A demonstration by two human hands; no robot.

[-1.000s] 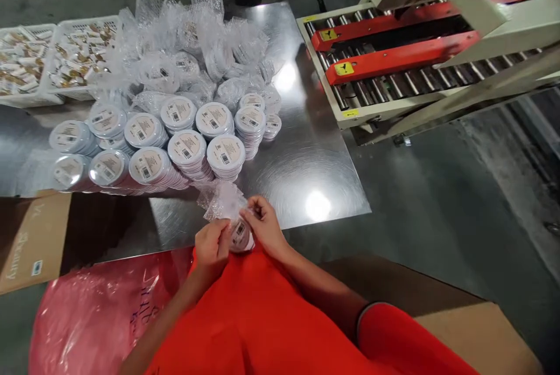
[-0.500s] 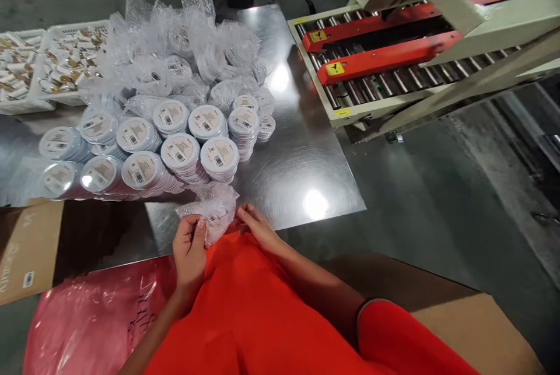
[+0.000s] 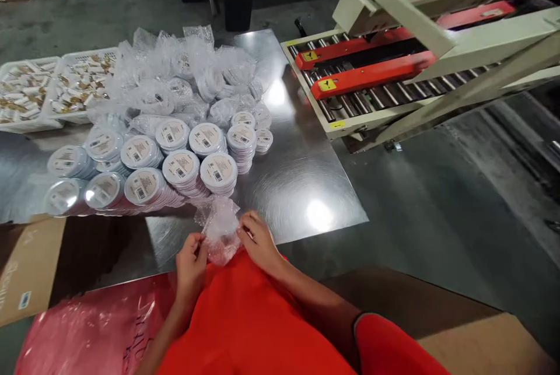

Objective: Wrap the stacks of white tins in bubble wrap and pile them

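A clear bubble-wrap bag [image 3: 221, 226] is held between my two hands at the front edge of the metal table [image 3: 297, 188]. My left hand [image 3: 191, 258] pinches its left side, and my right hand [image 3: 259, 241] pinches the right side. Whether anything lies inside the bag I cannot tell. Just beyond it stand several stacks of round white discs [image 3: 219, 171] with barcode labels on top. Behind the stacks is a heap of bubble-wrap bags [image 3: 175, 72], some with discs showing inside.
White baskets [image 3: 55, 121] of small white-and-gold pieces stand at the back left. A roller conveyor [image 3: 371, 95] with red bars adjoins the table's right side. Cardboard lies at left [image 3: 30, 264] and lower right [image 3: 481, 334]; a pink plastic bag [image 3: 87, 328] is at lower left.
The bag has turned and hangs more upright between my hands. My right hand now grips further along its side. The whole view has shifted, so the table sits lower in it.
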